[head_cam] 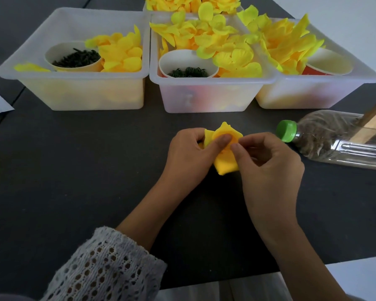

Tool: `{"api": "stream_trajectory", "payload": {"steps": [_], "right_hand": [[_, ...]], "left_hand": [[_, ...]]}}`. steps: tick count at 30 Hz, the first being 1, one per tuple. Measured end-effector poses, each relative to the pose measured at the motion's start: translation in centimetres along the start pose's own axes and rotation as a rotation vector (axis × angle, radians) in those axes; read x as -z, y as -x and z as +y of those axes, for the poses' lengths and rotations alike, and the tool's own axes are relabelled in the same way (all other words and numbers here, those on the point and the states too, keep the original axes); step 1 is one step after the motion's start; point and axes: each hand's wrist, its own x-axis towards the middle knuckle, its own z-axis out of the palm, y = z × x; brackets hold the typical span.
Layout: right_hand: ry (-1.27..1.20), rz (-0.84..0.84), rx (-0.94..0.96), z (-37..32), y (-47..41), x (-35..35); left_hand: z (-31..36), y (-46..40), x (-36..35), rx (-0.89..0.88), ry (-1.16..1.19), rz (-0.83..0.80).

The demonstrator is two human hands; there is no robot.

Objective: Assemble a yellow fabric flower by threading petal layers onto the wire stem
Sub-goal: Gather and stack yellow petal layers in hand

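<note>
Both hands on petal layer [224, 148]: your left hand [188, 157] grips its left side, right hand [267, 164] pinches centre. Wire stem not visible; axis undeterminable. Left hand nearer.

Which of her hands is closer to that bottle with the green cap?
Right. The right hand sits just beside the green cap of the bottle; the left hand is farther, beyond the yellow petals.
</note>
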Motion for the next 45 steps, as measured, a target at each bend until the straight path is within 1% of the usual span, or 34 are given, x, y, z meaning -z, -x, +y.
{"api": "stream_trajectory", "payload": {"steps": [3, 7, 12, 19, 20, 23, 25, 31, 34, 39, 41, 43, 45], "right_hand": [[-0.013, 0.027, -0.011, 0.2, -0.2, 0.0], [0.048, -0.009, 0.024, 0.3, 0.5, -0.3], [0.030, -0.018, -0.021, 0.3, 0.9, -0.4], [0.032, -0.042, 0.021, 0.3, 0.8, -0.4], [0.005, -0.059, -0.003, 0.4, 0.7, -0.4], [-0.126, -0.128, -0.162, 0.4, -0.5, -0.3], [-0.156, -0.153, -0.198, 0.6, -1.3, -0.1], [-0.018, -0.155, -0.051, 1.0, -2.4, 0.2], [-0.069, -0.170, -0.065, 1.2, -2.7, 0.4], [-0.174, -0.175, -0.163, 1.5, -3.0, 1.0], [-0.268, -0.176, -0.218, 1.7, -3.1, 1.3], [-0.429, -0.163, -0.308, 1.7, -3.3, 1.7], [-0.529, -0.150, -0.323, 1.9, -3.6, 2.2]], "left_hand": [[-0.1, 0.0, -0.2, 0.005, 0.004, 0.029], [-0.1, 0.0, -0.2, 0.013, 0.023, 0.060], [-0.2, 0.1, -0.2, 0.009, 0.004, 0.057], [0.0, 0.2, 0.0, -0.005, -0.037, 0.033], [0.0, 0.3, 0.0, -0.013, -0.035, 0.023], [0.2, 0.3, 0.2, -0.037, -0.038, -0.014], [0.2, 0.3, 0.1, -0.048, -0.043, -0.036], [0.3, 0.1, -0.1, -0.049, -0.038, -0.091], [0.2, -0.1, 0.0, -0.038, -0.001, -0.113], [0.1, -0.2, 0.1, -0.031, 0.030, -0.133], [0.0, -0.3, 0.2, -0.030, 0.036, -0.131], [-0.2, -0.4, 0.3, -0.022, 0.001, -0.114], [-0.3, -0.5, 0.4, -0.008, -0.044, -0.087]]}}
